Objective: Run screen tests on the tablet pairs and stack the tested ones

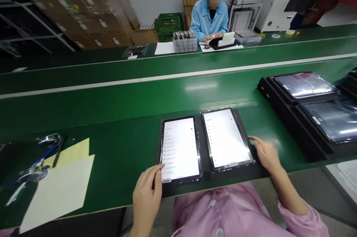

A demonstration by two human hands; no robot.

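Two tablets lie side by side on a dark mat, their lit white screens showing lists too small to read. At the lower left corner of the left tablet (180,149) rests my left hand (147,188), index fingertip at the screen's edge and thumb apart from it. My right hand (266,153) is beside the right tablet (225,138), its index finger stretched toward the right edge and the other fingers partly curled under. Whether that fingertip touches the tablet or only the mat, I cannot tell. Neither hand grips anything.
At right, a black foam tray (292,125) holds dark-screened tablets (306,83). Yellowish paper sheets (61,185) lie at left with pens and crumpled clear plastic (35,173). Across the green bench (117,99), a co-worker in blue (210,21) sits behind clear trays (185,42).
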